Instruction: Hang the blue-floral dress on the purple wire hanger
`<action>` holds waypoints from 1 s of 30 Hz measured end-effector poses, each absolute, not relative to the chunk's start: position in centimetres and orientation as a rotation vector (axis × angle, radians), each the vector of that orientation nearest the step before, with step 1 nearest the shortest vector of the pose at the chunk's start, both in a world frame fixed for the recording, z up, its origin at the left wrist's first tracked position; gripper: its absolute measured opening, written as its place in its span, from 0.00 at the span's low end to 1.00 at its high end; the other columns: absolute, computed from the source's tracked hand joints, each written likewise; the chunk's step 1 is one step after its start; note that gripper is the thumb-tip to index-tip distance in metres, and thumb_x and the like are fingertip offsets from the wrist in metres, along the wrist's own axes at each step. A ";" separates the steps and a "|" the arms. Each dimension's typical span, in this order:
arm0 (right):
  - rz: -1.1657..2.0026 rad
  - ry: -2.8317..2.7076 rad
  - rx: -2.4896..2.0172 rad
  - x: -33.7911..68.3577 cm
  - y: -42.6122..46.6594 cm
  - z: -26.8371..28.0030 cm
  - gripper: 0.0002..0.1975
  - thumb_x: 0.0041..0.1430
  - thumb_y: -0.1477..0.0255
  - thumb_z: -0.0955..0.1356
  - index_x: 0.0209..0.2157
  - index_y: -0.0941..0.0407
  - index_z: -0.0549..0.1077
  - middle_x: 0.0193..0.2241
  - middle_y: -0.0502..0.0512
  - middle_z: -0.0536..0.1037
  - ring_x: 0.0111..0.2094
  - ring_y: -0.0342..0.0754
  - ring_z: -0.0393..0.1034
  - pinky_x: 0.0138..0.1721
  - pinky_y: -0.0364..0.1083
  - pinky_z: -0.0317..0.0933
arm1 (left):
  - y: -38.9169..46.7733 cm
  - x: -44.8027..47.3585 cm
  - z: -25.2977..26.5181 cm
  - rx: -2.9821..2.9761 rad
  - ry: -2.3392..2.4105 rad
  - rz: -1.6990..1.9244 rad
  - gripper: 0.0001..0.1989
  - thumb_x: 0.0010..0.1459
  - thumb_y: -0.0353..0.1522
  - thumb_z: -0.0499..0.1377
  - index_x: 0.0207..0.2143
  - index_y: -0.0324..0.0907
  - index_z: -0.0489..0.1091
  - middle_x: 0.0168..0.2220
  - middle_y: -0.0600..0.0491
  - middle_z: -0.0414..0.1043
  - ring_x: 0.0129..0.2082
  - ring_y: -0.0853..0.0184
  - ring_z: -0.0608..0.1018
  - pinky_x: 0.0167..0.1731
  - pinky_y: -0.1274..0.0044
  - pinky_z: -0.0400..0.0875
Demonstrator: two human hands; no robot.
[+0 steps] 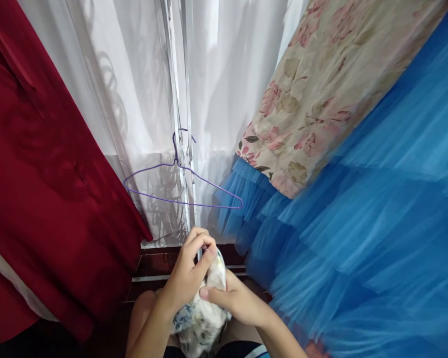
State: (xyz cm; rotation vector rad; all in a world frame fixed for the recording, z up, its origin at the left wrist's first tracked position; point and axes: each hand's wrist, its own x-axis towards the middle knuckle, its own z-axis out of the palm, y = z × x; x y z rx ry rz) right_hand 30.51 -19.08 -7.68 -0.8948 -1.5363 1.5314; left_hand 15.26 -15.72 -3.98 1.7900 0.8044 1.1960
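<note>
Low in the middle of the head view, both hands grip a white patterned cloth (203, 323) with dark blue and grey markings. My left hand (194, 263) pinches it near the top, thumb pressed against the bent fingers. Lower and to the right, my right hand (233, 298) is closed round the bunched fabric, its thumb lying across the front. The cloth hangs crumpled above the lap; what kind of garment it is, I cannot tell. Beyond the hands, a bare purple clothes hanger (182, 202) hooks on a slim metal pole.
Red fabric (48, 189) hangs at the left. At the right are a floral cloth (302, 114) and a blue tulle skirt (377, 238), reaching close to the right arm. The metal pole (175, 89) stands before a white curtain (231, 64). Dark tiled floor (155, 263) shows beneath.
</note>
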 end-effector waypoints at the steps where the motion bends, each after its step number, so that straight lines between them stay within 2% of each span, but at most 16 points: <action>1: 1.590 -1.454 -0.906 31.0 -19.1 -7.7 0.15 0.57 0.60 0.73 0.41 0.55 0.77 0.38 0.54 0.78 0.41 0.53 0.72 0.46 0.50 0.66 | -15.6 15.0 -4.7 1.742 0.720 1.053 0.17 0.68 0.46 0.50 0.42 0.44 0.69 0.41 0.48 0.69 0.40 0.64 0.73 0.42 0.74 0.69; 4: 1.670 -1.442 -0.904 34.1 -18.7 -6.5 0.14 0.56 0.61 0.74 0.37 0.57 0.77 0.30 0.52 0.77 0.31 0.46 0.70 0.37 0.45 0.66 | -16.0 13.9 -7.8 1.652 0.578 0.697 0.27 0.65 0.53 0.48 0.51 0.44 0.69 0.42 0.47 0.73 0.45 0.59 0.75 0.47 0.70 0.70; 6: 1.590 -1.619 -0.937 37.1 -17.8 -4.4 0.12 0.55 0.63 0.74 0.29 0.59 0.77 0.24 0.50 0.74 0.24 0.43 0.66 0.28 0.42 0.62 | -16.6 13.3 -10.1 1.684 0.677 0.613 0.26 0.63 0.52 0.54 0.53 0.45 0.72 0.45 0.47 0.76 0.49 0.56 0.74 0.51 0.68 0.69; 8: 1.376 -1.773 -1.030 40.1 -16.1 -1.6 0.13 0.52 0.65 0.75 0.23 0.59 0.76 0.19 0.49 0.71 0.20 0.41 0.61 0.21 0.41 0.55 | -17.0 12.7 -11.5 1.741 0.851 0.632 0.22 0.60 0.47 0.60 0.51 0.46 0.75 0.46 0.49 0.77 0.49 0.54 0.75 0.50 0.68 0.70; 12: 1.005 -1.716 -1.089 43.4 -9.9 2.9 0.09 0.44 0.69 0.77 0.23 0.59 0.80 0.20 0.51 0.76 0.21 0.43 0.65 0.22 0.41 0.56 | -16.1 11.4 -10.6 1.866 1.031 0.834 0.14 0.64 0.41 0.57 0.45 0.45 0.77 0.41 0.50 0.78 0.43 0.58 0.76 0.46 0.72 0.70; 14: 0.937 -1.587 -1.017 43.0 -6.2 4.0 0.09 0.39 0.70 0.78 0.23 0.60 0.80 0.22 0.53 0.79 0.23 0.44 0.68 0.24 0.42 0.58 | -15.1 10.8 -8.8 1.959 1.016 0.989 0.12 0.66 0.38 0.54 0.42 0.43 0.76 0.40 0.49 0.76 0.42 0.60 0.76 0.45 0.74 0.68; 16: 1.000 -1.452 -0.954 41.3 -2.9 4.5 0.10 0.37 0.71 0.78 0.22 0.59 0.78 0.20 0.50 0.77 0.21 0.43 0.66 0.23 0.41 0.58 | -14.3 10.5 -7.0 2.029 0.981 1.137 0.11 0.67 0.36 0.53 0.38 0.42 0.73 0.40 0.49 0.73 0.41 0.62 0.75 0.44 0.76 0.67; 18: 1.080 -1.399 -0.902 38.7 -0.4 4.7 0.11 0.39 0.69 0.78 0.25 0.58 0.77 0.21 0.48 0.77 0.22 0.42 0.67 0.25 0.40 0.60 | -13.7 10.0 -5.6 2.013 0.987 1.245 0.11 0.67 0.37 0.54 0.33 0.41 0.71 0.35 0.50 0.71 0.37 0.65 0.73 0.40 0.77 0.66; 21: 1.230 -1.441 -0.861 34.9 1.0 4.6 0.13 0.44 0.67 0.77 0.30 0.59 0.76 0.24 0.50 0.79 0.24 0.43 0.71 0.27 0.41 0.65 | -13.4 8.4 -4.5 1.812 1.048 1.321 0.12 0.65 0.39 0.56 0.32 0.41 0.70 0.29 0.53 0.68 0.30 0.67 0.70 0.32 0.79 0.65; 23: 1.352 -1.485 -0.856 33.4 0.8 4.4 0.14 0.45 0.66 0.77 0.29 0.61 0.76 0.23 0.53 0.79 0.23 0.44 0.72 0.26 0.42 0.65 | -13.1 6.4 -4.5 1.702 1.045 1.277 0.12 0.63 0.41 0.58 0.36 0.41 0.72 0.31 0.53 0.71 0.30 0.68 0.70 0.30 0.80 0.64; 26: 1.475 -1.509 -0.854 33.0 0.0 4.3 0.15 0.46 0.64 0.77 0.25 0.61 0.75 0.20 0.53 0.77 0.20 0.43 0.70 0.22 0.41 0.63 | -11.8 2.3 -5.4 1.722 1.030 1.025 0.14 0.60 0.42 0.62 0.40 0.40 0.75 0.33 0.52 0.74 0.32 0.66 0.73 0.31 0.79 0.66; 28: 1.517 -1.503 -0.849 33.4 -0.4 4.5 0.15 0.46 0.64 0.77 0.24 0.60 0.74 0.19 0.51 0.76 0.19 0.42 0.68 0.21 0.41 0.63 | -10.1 -0.7 -6.1 1.819 1.079 0.867 0.14 0.57 0.42 0.63 0.38 0.41 0.77 0.33 0.50 0.76 0.32 0.63 0.74 0.32 0.77 0.68; 30: 1.548 -1.497 -0.852 33.8 -0.7 4.9 0.14 0.45 0.65 0.77 0.24 0.60 0.74 0.19 0.51 0.76 0.19 0.42 0.68 0.22 0.40 0.63 | -7.8 -3.6 -6.3 1.973 1.181 0.863 0.13 0.54 0.43 0.64 0.33 0.42 0.79 0.33 0.49 0.77 0.35 0.58 0.76 0.37 0.74 0.70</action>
